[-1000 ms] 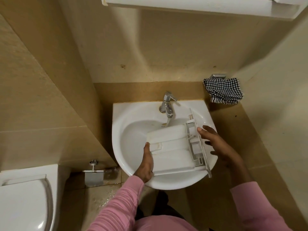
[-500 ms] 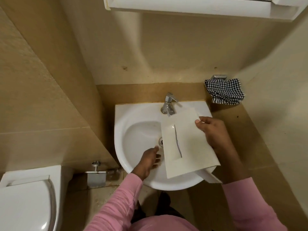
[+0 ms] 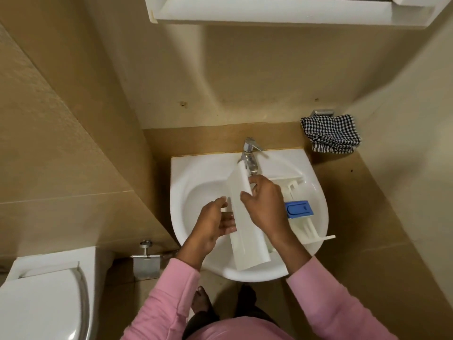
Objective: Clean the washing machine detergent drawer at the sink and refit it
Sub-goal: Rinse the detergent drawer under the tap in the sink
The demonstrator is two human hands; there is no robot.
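The white sink carries everything here. Its chrome tap stands on the back rim. The detergent drawer lies tilted on edge across the bowl (blue insert facing right), with its front panel jutting past the right rim.

We see the drawer over the sink, its far end just before the tap. The left hand holds its left side, the right hand its right. A cloth hangs right of the tap; the toilet stands left of the sink.
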